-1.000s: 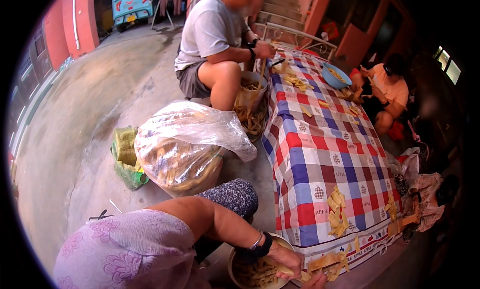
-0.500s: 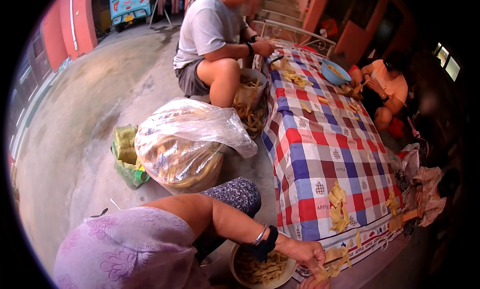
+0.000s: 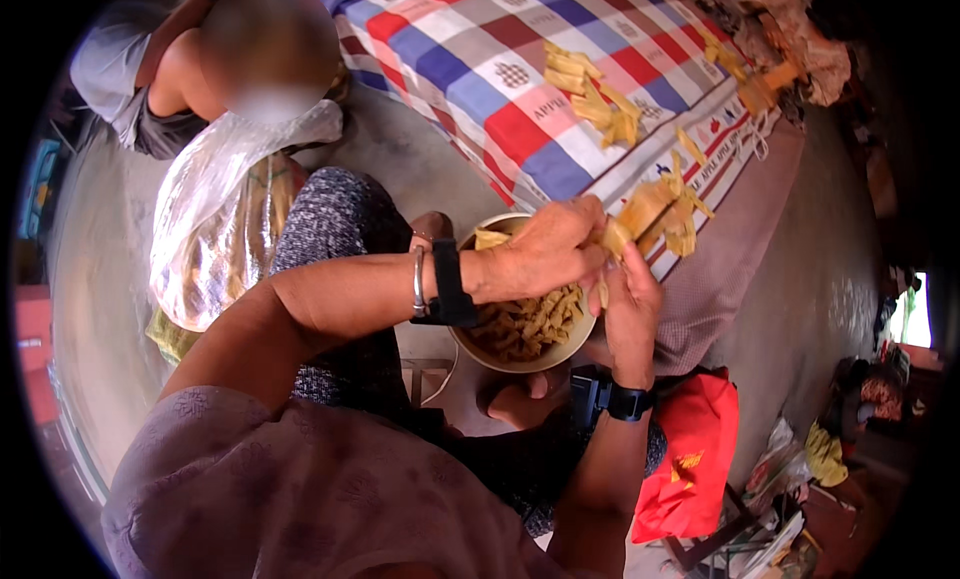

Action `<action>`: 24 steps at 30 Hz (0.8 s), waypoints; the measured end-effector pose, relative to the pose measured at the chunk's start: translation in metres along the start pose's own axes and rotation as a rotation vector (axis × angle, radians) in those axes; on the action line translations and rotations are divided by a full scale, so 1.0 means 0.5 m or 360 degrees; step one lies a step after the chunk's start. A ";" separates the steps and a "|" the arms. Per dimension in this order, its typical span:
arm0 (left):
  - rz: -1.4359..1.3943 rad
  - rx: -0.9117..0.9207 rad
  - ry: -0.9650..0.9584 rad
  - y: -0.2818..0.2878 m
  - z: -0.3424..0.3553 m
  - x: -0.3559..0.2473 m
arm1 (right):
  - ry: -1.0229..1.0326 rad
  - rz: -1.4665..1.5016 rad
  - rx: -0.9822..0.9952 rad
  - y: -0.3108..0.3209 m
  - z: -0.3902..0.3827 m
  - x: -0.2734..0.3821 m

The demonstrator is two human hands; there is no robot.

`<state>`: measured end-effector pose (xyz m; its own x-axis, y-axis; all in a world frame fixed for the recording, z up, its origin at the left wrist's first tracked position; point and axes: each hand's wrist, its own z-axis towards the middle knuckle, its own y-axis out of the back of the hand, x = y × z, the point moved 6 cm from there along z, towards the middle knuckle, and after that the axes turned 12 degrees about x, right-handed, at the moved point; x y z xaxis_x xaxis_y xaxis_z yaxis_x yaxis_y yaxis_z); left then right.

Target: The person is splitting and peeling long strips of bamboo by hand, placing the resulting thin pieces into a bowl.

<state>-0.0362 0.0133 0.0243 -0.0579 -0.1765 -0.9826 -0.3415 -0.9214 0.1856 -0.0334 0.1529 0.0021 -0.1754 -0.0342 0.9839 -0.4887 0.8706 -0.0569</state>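
Sheeting of clear plastic (image 3: 190, 204) bulges at the far left, next to your speckled trouser leg (image 3: 325, 214); what it covers is too blurred to name. Next comes the black wristband (image 3: 452, 282) on your left wrist, overlapping in view the left rim of a pale round bowl (image 3: 525, 367); it is best kept clear of the contents. The bowl lies just off the near left corner of the checked-cloth table (image 3: 520, 129) and holds short yellowish pieces (image 3: 545, 324). Your left hand (image 3: 545, 249) reaches across its mouth, fingers curled and pinching a pale yellow strip (image 3: 615, 236) just off the table's near edge. Farther in from that edge lies a loose pile of strips (image 3: 595, 94). Your right hand (image 3: 632, 297) meets the left, thumb and fingers closed on the same strip; the contact between the fingertips is partly hidden.

For good control, both pinches should probably sit close together, so that the strip cannot fold or slip between them. Working over the bowl's mouth would likely catch falling fragments.

Beyond your right thumb, a broad tan piece (image 3: 645, 209) lies at the near edge; whether its dark border is a blade cannot be told, so guard your fingertips. Rightmost, a red bag (image 3: 690, 454) stands out beside your right wrist.
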 end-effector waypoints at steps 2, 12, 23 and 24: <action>0.0350 0.0000 -0.0012 -0.001 -0.002 -0.003 | -0.0008 0.0091 0.0109 -0.007 0.001 -0.002; 0.0532 -0.0111 0.0118 0.006 -0.005 0.008 | -0.0195 0.0231 0.0291 -0.061 -0.005 -0.006; -0.1512 0.0333 0.0062 -0.005 0.027 0.047 | 0.0313 0.0101 -0.0252 -0.002 -0.025 0.015; -0.1535 0.0390 0.0081 -0.010 0.028 0.051 | 0.0294 0.0078 -0.0223 0.003 -0.026 0.020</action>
<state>-0.0493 0.0181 -0.0017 0.3848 0.5902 -0.7097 -0.4059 -0.5823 -0.7044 -0.0246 0.1600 0.0141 -0.0304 0.0888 0.9956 -0.3579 0.9290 -0.0938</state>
